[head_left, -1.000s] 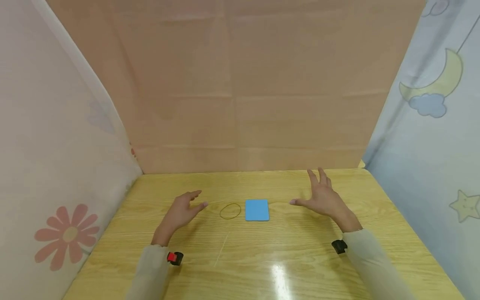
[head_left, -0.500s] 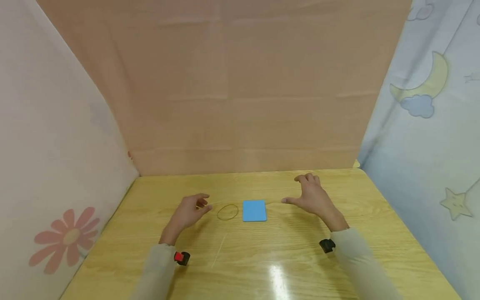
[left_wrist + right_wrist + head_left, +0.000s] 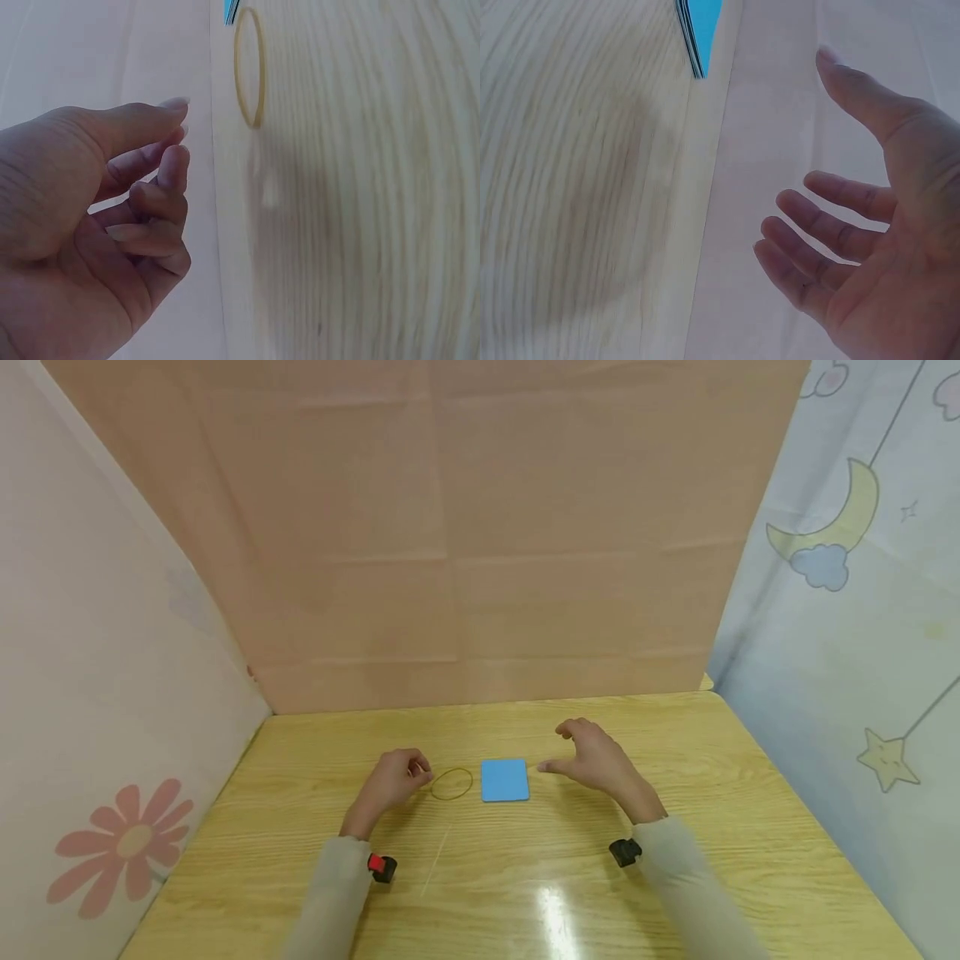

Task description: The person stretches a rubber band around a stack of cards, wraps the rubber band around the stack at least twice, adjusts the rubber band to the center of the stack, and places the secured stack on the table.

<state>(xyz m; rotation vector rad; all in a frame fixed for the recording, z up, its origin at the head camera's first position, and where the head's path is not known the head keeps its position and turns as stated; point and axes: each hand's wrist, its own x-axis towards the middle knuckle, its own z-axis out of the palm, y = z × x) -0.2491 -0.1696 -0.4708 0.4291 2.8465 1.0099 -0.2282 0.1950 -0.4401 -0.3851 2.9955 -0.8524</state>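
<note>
Rubber band, yellow-brown and thin: one, an oval loop lying on the table, which is pale yellow wood-grain. Position: between the left hand and the square blue pad.

Pad: flat, rounded corners, edge striped in layers; lies just right of the band, apart from it.

Left hand: bare, just left of the band, apart from it in the left wrist view; fingers loosely bent, thumb tip near the forefinger tip, holding nothing.

Right hand: bare, just right of the pad; thumb and fingers spread well apart, thumb toward the pad, holding nothing.

Sleeves: two, pale grey-beige; black device at the right wrist, red-and-black device at the left.

Far side: creased brown sheet. Left: white panel with a pink flower. Right: pale blue panel with a yellow moon and star.
</note>
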